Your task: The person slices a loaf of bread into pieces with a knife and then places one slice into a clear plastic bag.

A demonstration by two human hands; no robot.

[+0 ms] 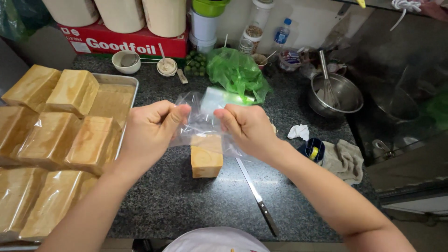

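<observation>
My left hand and my right hand each pinch one side of a clear plastic bag, holding its mouth stretched between them above the dark speckled counter. Inside the bag hangs a small block of golden loaf bread, its lower end resting on or just above the counter. A long knife with a dark handle lies on the counter just right of the block.
Several bagged and bare loaves fill a metal tray at the left. A green plastic bag, bowls, jars, a metal bowl with a whisk, cloths and a red box stand behind.
</observation>
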